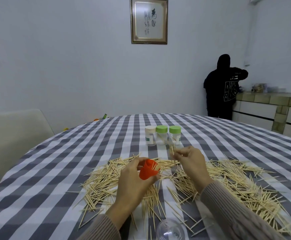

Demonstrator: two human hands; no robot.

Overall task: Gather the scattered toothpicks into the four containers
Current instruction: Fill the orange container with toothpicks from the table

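Head view: hands grip orange cup [148, 169] (left [135, 177]) and blurred toothpicks [173, 150] (right [189, 159]).

The left hand [134, 177] is raised in front of the person, its fingers and thumb curled round an orange cup [148, 169] that tilts with its mouth up and away. The right hand [189, 161] is held a little higher and further out, fingers bent, its fingertips [175, 153] pinching a small bundle of toothpicks [172, 148]. Both forearms, in ribbed grey-brown sleeves [231, 203], reach forward from the bottom edge.
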